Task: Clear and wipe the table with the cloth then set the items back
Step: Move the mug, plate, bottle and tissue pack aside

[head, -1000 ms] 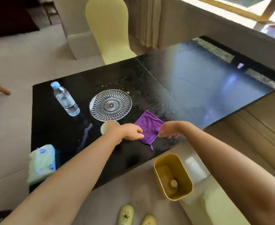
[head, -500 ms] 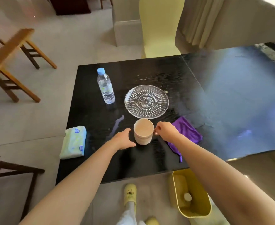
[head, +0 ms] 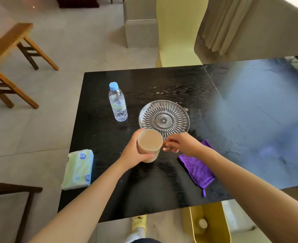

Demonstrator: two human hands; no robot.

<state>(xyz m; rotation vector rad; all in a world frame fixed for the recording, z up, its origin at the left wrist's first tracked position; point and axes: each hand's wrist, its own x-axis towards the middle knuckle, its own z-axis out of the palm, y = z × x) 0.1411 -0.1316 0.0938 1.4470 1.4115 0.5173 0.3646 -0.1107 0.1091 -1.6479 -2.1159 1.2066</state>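
Note:
A beige cup (head: 150,141) is held just above the black table (head: 109,190), near the front of a clear glass plate (head: 164,118). My left hand (head: 133,154) wraps its side and bottom. My right hand (head: 181,143) pinches the cup's handle on the right. The purple cloth (head: 197,168) lies flat on the table under my right wrist. A water bottle (head: 118,102) with a blue cap stands left of the plate. A pack of tissues (head: 78,170) lies at the table's left edge.
A pale yellow chair (head: 178,32) stands behind the table. Wooden stools (head: 6,55) are on the floor at left, a dark stool (head: 9,192) at lower left. A yellow bin (head: 209,223) sits on the floor below the table's front edge, beside my slippered foot (head: 139,223).
Both hands left the purple cloth and moved left to the cup. My left hand closed around it and the cup has come up off the table toward the plate.

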